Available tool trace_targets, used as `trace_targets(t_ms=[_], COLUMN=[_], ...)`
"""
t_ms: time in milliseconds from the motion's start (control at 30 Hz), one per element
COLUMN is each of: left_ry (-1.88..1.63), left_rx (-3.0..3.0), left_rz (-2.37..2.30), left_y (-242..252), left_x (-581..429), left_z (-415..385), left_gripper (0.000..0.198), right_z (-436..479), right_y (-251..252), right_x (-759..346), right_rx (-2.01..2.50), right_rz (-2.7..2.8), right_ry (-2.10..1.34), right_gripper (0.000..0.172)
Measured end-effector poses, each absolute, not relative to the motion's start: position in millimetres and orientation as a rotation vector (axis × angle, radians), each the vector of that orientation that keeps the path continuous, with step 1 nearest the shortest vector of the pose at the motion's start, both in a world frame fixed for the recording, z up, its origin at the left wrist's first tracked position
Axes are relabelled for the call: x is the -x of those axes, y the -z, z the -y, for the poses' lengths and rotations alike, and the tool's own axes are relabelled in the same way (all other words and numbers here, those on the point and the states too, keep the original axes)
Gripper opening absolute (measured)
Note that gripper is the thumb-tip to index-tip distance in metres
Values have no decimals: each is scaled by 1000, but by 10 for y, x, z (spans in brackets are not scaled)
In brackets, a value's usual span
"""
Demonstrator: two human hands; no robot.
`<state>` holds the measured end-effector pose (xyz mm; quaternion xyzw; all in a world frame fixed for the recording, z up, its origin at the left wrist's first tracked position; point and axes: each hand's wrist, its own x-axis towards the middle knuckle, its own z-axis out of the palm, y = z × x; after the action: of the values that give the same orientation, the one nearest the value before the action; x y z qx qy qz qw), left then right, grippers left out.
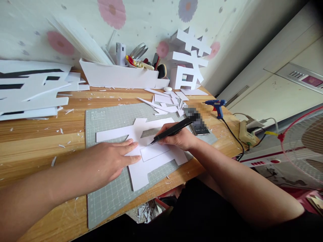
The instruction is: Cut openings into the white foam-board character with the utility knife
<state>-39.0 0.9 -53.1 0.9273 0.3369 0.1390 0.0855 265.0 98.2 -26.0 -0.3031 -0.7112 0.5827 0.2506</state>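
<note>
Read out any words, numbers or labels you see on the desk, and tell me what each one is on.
"A3": faint print in the top left corner of the cutting mat; the marks before it are too blurred to read.
Standing white foam cut-out by the wall: shaped like a character, not readable for certain.
Phone screen: blurred out.
Nothing else legible.

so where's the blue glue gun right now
The blue glue gun lies on the wooden table at the right of the head view, just past the cutting mat, beyond the right hand.
</note>
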Motion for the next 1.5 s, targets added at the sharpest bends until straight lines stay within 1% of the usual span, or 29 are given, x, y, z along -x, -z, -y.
trace_targets(t_ms=[133,333,567,767,900,1033,1133,1267,1500], left_ry=[-377,-286,-405,-460,-470,-433,-393,-417,-324], left_rx=[-2741,-2769,-2738,-2780,-2736,-2708,-2728,-2757,-2817], left_rz=[-980,-1014,-986,-1004,-1028,-1022,-987,-1004,-993], left_y=[426,403,453,582,645,552,476,423,316], left_x=[364,355,406,416,431,417,397,368,318], left_z=[-25,-34,-39,-22,-19,-33,-45,-40,-46], left_gripper=[57,63,57,64,61,56,57,57,57], right_z=[-994,-997,-983,-1018,-1049,-1072,-1087,-1107,-1129], right_y=[259,249,202,176,164,158,155,149,154], right_x=[-2672,-2724,-2773,-2828,-2871,-2916,-2952,-3009,-3085], right_rx=[829,858,954,968,967,977,993,1007,991], right_rz=[1935,1913,1903,1897,1911,1894,1885,1917,1955], right_ry=[-1582,-1585,-1576,-1565,-1553,-1575,-1586,-1557,-1510], right_gripper=[31,34,31,26,26,31,33,30,28])
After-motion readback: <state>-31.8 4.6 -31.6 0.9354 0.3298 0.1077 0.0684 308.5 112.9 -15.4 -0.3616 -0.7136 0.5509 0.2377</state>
